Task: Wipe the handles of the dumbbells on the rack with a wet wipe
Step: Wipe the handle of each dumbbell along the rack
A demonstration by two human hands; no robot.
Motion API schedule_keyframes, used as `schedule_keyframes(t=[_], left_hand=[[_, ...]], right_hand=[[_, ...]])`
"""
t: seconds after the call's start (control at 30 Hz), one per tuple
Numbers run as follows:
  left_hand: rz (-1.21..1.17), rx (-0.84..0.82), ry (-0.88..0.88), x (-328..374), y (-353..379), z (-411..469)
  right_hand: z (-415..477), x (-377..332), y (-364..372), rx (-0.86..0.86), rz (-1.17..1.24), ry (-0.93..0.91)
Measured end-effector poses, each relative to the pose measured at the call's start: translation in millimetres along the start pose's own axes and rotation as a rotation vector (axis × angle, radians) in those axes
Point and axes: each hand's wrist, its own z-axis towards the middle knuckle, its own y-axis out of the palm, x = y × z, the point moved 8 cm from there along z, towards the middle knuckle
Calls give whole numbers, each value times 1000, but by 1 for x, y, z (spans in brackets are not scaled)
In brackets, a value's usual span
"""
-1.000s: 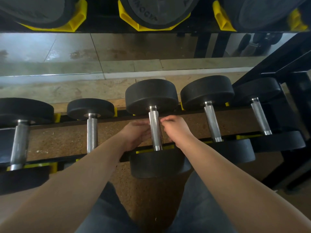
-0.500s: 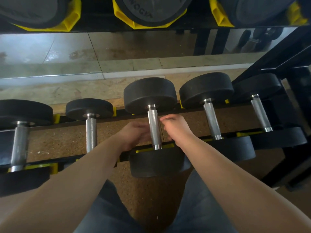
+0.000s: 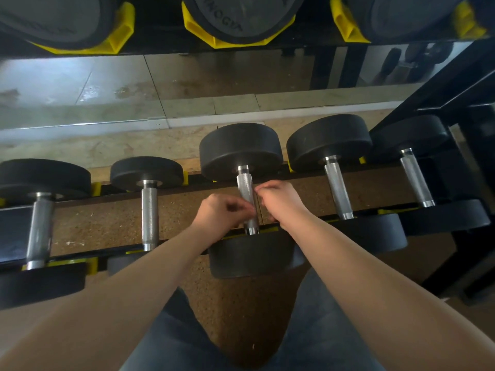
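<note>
Head view looks down on a rack (image 3: 182,186) carrying 5 dumbbells in a row, and both hands are at the 3rd one, near the middle of the row. Its knurled handle (image 3: 245,184) runs from the back rail to the front rail, with the left hand (image 3: 223,214) on one side and the right hand (image 3: 282,203) on the other. The left fingers (image 3: 247,210) are curled with their tips lying against the lower half of the handle. The right fingers (image 3: 263,190) are curled too, just beside the handle a little nearer the back rail. I cannot tell whether either hand is pinching something, since no wet wipe shows plainly. If one is there, it is bunched inside the curled fingers or drawn thin against the metal. The likeliest fault from here is patchy cleaning: the hands sit at mid-handle, so the bare stretch up by the back head (image 3: 241,148) and the short stub at the front rail may be skipped. Rough knurling could also snag a thin wipe and tear it, or drag it out of a loose pinch. Hard sideways rubbing might turn the dumbbell in its yellow cradles, so the cloth would slide with the bar instead of over it. The 4 other handles look untouched by hands.
</note>
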Motion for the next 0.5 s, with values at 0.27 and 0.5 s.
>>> schedule_keyframes(t=[0.27,0.5], left_hand=[[-75,292,74,26,-31,23],[147,-14,58,20,-2,7]], right_hand=[[0,1,-3,54,-3,-24],[3,-6,-2,65,-67,-102]])
